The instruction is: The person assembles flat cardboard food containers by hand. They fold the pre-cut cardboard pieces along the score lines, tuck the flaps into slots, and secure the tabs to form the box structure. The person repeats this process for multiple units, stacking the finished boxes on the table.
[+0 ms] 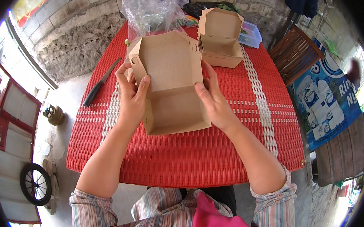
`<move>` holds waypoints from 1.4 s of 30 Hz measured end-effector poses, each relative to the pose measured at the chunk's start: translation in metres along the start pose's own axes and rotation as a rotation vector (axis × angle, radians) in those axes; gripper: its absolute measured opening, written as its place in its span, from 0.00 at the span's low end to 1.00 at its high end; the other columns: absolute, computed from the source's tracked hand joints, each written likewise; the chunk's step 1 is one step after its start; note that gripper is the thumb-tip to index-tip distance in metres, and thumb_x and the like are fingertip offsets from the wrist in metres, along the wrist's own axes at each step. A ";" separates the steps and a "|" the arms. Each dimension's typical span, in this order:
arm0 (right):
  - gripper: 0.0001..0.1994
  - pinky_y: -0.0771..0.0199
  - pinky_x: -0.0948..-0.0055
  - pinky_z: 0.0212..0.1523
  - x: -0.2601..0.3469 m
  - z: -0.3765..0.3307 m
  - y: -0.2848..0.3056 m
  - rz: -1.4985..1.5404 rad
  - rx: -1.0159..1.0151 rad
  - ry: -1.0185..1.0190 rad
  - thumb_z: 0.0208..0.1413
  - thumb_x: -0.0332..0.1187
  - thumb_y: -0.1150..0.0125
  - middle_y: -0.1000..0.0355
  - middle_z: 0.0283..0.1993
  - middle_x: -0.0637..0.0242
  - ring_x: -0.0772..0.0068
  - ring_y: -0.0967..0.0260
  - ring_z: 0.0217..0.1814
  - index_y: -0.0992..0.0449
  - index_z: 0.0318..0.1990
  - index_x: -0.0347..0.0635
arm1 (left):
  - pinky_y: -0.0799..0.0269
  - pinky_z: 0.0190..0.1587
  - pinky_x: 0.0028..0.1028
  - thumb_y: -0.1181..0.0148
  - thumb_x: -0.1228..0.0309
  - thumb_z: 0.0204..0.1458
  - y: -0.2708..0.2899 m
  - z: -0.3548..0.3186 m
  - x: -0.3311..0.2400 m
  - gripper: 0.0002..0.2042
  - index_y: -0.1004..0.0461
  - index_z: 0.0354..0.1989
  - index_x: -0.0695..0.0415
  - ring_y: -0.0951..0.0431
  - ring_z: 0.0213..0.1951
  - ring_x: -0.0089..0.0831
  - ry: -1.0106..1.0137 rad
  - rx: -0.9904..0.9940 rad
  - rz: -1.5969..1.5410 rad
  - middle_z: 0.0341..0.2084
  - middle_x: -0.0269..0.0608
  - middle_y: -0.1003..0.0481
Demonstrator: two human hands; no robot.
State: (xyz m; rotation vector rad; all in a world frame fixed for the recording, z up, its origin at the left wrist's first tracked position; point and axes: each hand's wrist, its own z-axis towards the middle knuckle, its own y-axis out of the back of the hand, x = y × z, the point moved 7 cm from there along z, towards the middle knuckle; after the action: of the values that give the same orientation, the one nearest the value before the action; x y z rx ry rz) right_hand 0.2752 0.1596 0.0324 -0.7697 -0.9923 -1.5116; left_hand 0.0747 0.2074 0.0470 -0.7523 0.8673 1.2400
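Between my two hands is a brown cardboard food box (pixel 168 70) with its lid raised and nothing inside. My left hand (pixel 133 91) grips the box's left side near the fold, thumb on the inner face and fingers behind. On the opposite side, my right hand (pixel 215 97) pinches the edge at the same height, its thumb on the front. The box is tilted so that its inside faces me, over the middle of the red woven table (pixel 187 160). Beyond it, a second brown box (pixel 221 36) stands with its lid up on what looks like a stack of boxes.
A knife with a black handle (pixel 102 82) lies at the table's left. At the back are a clear plastic bag (pixel 149 12) and a clear plastic tub (pixel 251 35). A wooden chair (pixel 296 54) stands right of the table; a rough wall (pixel 79 39) rises behind.
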 end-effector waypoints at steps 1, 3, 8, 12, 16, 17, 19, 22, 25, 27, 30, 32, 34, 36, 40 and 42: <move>0.34 0.51 0.55 0.71 -0.002 -0.001 -0.003 -0.073 0.033 0.044 0.69 0.54 0.62 0.58 0.74 0.47 0.49 0.57 0.77 0.61 0.72 0.45 | 0.39 0.59 0.31 0.51 0.73 0.65 -0.002 0.000 0.002 0.22 0.54 0.61 0.51 0.34 0.55 0.29 0.013 -0.010 -0.014 0.56 0.50 0.35; 0.33 0.49 0.54 0.70 -0.006 0.000 -0.006 -0.116 0.038 -0.009 0.69 0.50 0.61 0.56 0.74 0.46 0.44 0.54 0.75 0.65 0.73 0.48 | 0.38 0.58 0.32 0.50 0.74 0.64 -0.001 -0.001 0.007 0.24 0.55 0.63 0.50 0.34 0.55 0.30 0.039 -0.041 -0.030 0.56 0.51 0.35; 0.30 0.46 0.53 0.69 -0.030 0.005 -0.009 -0.139 0.030 -0.118 0.70 0.41 0.59 0.55 0.74 0.44 0.42 0.50 0.74 0.65 0.73 0.52 | 0.33 0.54 0.31 0.48 0.74 0.63 0.001 -0.001 0.035 0.31 0.60 0.68 0.48 0.33 0.52 0.30 0.230 -0.082 -0.038 0.53 0.51 0.35; 0.32 0.45 0.55 0.69 -0.045 0.008 -0.009 -0.170 -0.013 -0.160 0.69 0.36 0.56 0.51 0.73 0.44 0.42 0.50 0.74 0.65 0.73 0.48 | 0.32 0.51 0.30 0.47 0.76 0.61 0.008 0.004 0.058 0.34 0.62 0.69 0.47 0.32 0.48 0.29 0.301 -0.057 -0.015 0.49 0.48 0.35; 0.32 0.47 0.59 0.70 -0.046 0.007 -0.007 -0.076 0.039 -0.177 0.67 0.32 0.53 0.49 0.72 0.46 0.48 0.50 0.74 0.61 0.73 0.42 | 0.32 0.53 0.31 0.48 0.71 0.63 0.011 0.004 0.059 0.34 0.63 0.70 0.46 0.31 0.49 0.30 0.263 -0.040 -0.024 0.51 0.48 0.34; 0.32 0.48 0.60 0.71 -0.044 0.007 -0.004 -0.060 0.060 -0.151 0.67 0.31 0.52 0.49 0.72 0.47 0.50 0.50 0.75 0.60 0.73 0.41 | 0.33 0.54 0.32 0.48 0.68 0.63 0.010 0.003 0.055 0.33 0.63 0.71 0.46 0.31 0.51 0.32 0.267 -0.015 -0.019 0.53 0.48 0.34; 0.32 0.49 0.62 0.71 -0.039 0.013 0.012 0.005 0.038 -0.056 0.66 0.30 0.51 0.49 0.72 0.49 0.54 0.49 0.74 0.57 0.72 0.39 | 0.33 0.56 0.34 0.49 0.64 0.64 0.004 0.001 0.045 0.33 0.63 0.71 0.46 0.30 0.52 0.35 0.270 0.026 -0.101 0.55 0.48 0.33; 0.30 0.49 0.66 0.71 -0.011 0.018 0.043 -0.018 -0.083 0.023 0.64 0.32 0.49 0.45 0.71 0.52 0.61 0.47 0.73 0.50 0.71 0.37 | 0.33 0.57 0.38 0.49 0.63 0.64 0.004 -0.001 0.023 0.30 0.56 0.70 0.48 0.28 0.55 0.39 0.266 -0.004 -0.227 0.53 0.48 0.31; 0.30 0.48 0.68 0.70 0.023 0.020 0.083 -0.145 -0.323 0.100 0.63 0.35 0.46 0.43 0.70 0.54 0.63 0.46 0.72 0.47 0.70 0.37 | 0.32 0.57 0.38 0.47 0.64 0.62 0.027 0.012 0.031 0.25 0.45 0.66 0.51 0.27 0.54 0.38 -0.046 0.055 0.519 0.52 0.48 0.30; 0.31 0.47 0.69 0.69 0.015 0.017 0.135 -0.012 -0.479 0.135 0.63 0.35 0.46 0.42 0.70 0.55 0.64 0.44 0.70 0.48 0.71 0.37 | 0.42 0.65 0.43 0.47 0.64 0.61 0.016 0.015 0.033 0.22 0.37 0.63 0.52 0.33 0.62 0.40 -0.152 0.101 0.797 0.56 0.45 0.30; 0.30 0.47 0.69 0.68 0.007 0.009 0.187 0.114 -0.677 0.135 0.63 0.37 0.45 0.40 0.68 0.57 0.66 0.43 0.69 0.45 0.70 0.38 | 0.51 0.69 0.44 0.47 0.62 0.61 0.017 0.015 0.057 0.22 0.36 0.63 0.52 0.41 0.68 0.39 -0.157 0.143 1.030 0.61 0.41 0.33; 0.30 0.47 0.68 0.68 -0.003 0.002 0.214 0.184 -0.731 0.138 0.63 0.37 0.44 0.39 0.67 0.59 0.67 0.42 0.68 0.43 0.69 0.38 | 0.57 0.70 0.44 0.48 0.61 0.61 0.014 0.013 0.064 0.22 0.35 0.64 0.51 0.45 0.70 0.38 -0.109 0.183 1.087 0.65 0.38 0.36; 0.29 0.47 0.68 0.67 -0.022 -0.007 0.242 0.087 -0.758 0.008 0.62 0.37 0.44 0.37 0.67 0.60 0.67 0.42 0.68 0.41 0.69 0.39 | 0.58 0.71 0.44 0.49 0.59 0.62 0.012 0.012 0.063 0.22 0.34 0.63 0.52 0.44 0.70 0.38 -0.085 0.213 1.116 0.65 0.37 0.35; 0.28 0.47 0.69 0.67 -0.043 -0.016 0.261 -0.010 -0.800 -0.140 0.62 0.36 0.44 0.37 0.67 0.61 0.67 0.42 0.69 0.39 0.68 0.41 | 0.57 0.70 0.44 0.50 0.58 0.63 0.011 0.012 0.063 0.22 0.33 0.63 0.52 0.43 0.69 0.37 -0.078 0.226 1.133 0.64 0.36 0.35; 0.29 0.48 0.68 0.68 -0.085 -0.024 0.283 -0.021 -0.759 -0.283 0.62 0.39 0.44 0.37 0.68 0.60 0.66 0.42 0.69 0.40 0.69 0.41 | 0.55 0.70 0.45 0.50 0.58 0.63 0.009 0.012 0.062 0.21 0.31 0.61 0.52 0.42 0.69 0.36 -0.087 0.229 1.123 0.64 0.36 0.34; 0.30 0.49 0.68 0.69 -0.094 -0.024 0.284 -0.001 -0.772 -0.359 0.62 0.42 0.45 0.38 0.68 0.59 0.65 0.42 0.70 0.40 0.69 0.40 | 0.54 0.69 0.46 0.49 0.57 0.62 0.009 0.012 0.060 0.21 0.31 0.61 0.52 0.41 0.68 0.36 -0.088 0.227 1.130 0.63 0.37 0.33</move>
State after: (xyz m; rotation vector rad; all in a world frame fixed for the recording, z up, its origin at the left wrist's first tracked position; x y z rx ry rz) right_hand 0.5716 0.1697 -0.0113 -1.6265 -0.6336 -1.8055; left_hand 0.0736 0.2476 0.0000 0.0534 1.3985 2.0734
